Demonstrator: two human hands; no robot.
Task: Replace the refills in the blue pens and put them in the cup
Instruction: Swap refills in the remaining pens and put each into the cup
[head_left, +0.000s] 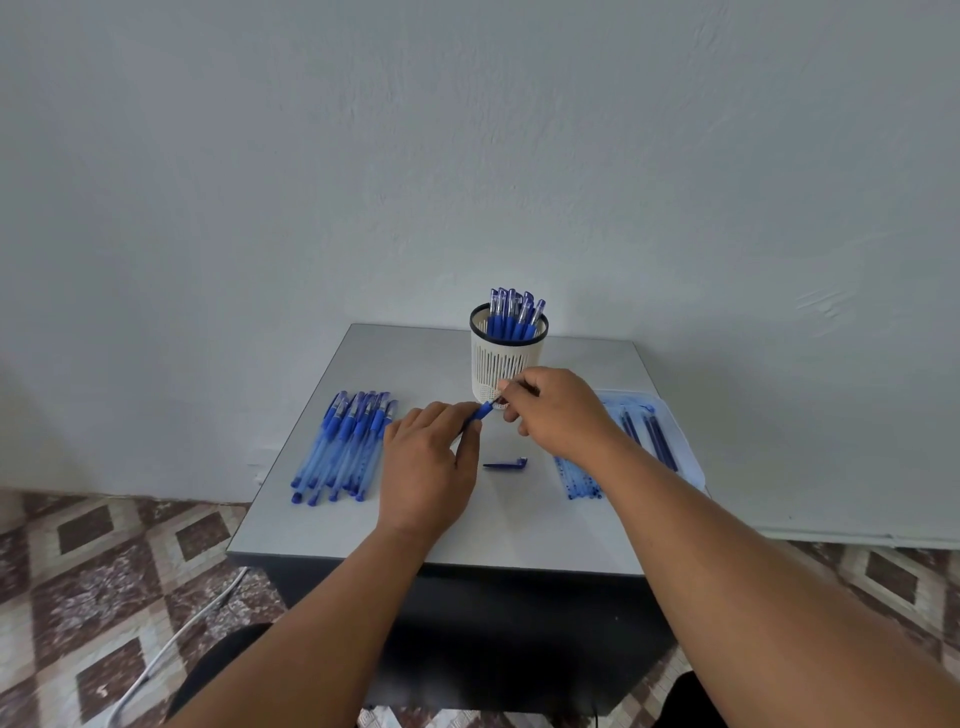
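Both hands' fingers pinch one pen (483, 411): left hand (434, 457) on the barrel, right hand (558, 410) at its tip. Its cap (505, 463) lies just below them. Behind, the cup (508, 364) holds several pens; a pile (343, 447) left of the fingers remains, refills (644, 431) to their right.

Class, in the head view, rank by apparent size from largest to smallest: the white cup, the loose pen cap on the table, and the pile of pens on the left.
1. Pile of pens
2. White cup
3. Loose pen cap
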